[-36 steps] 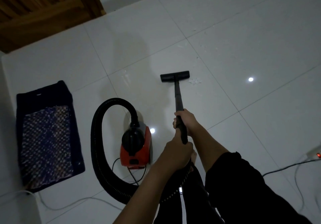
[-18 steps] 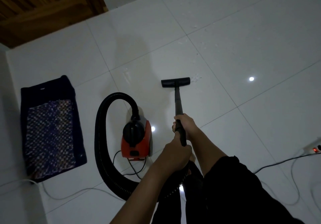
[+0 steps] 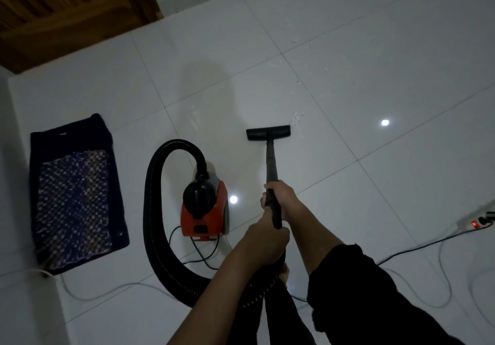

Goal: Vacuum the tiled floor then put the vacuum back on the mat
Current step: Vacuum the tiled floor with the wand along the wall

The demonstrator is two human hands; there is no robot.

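A small red and black canister vacuum (image 3: 205, 210) stands on the white tiled floor (image 3: 375, 77). Its black ribbed hose (image 3: 154, 210) loops left and back toward me. I hold the black wand (image 3: 272, 162) with both hands: my right hand (image 3: 282, 197) grips it higher up, my left hand (image 3: 267, 243) grips the lower end near the hose. The flat floor nozzle (image 3: 267, 132) rests on the tile, with white crumbs (image 3: 297, 116) just beyond its right end. A dark blue patterned mat (image 3: 75, 194) lies at the left.
A wooden door (image 3: 67, 10) stands at the top left. A power strip with a red light (image 3: 476, 223) sits at the right edge, with black and white cables (image 3: 417, 248) trailing across the floor. More white bits (image 3: 302, 42) dot the far tiles. My dark trouser leg fills the lower right.
The nozzle has been drawn back toward me, away from the white crumbs, and the view has shifted slightly. Both hands keep their grip on the wand.
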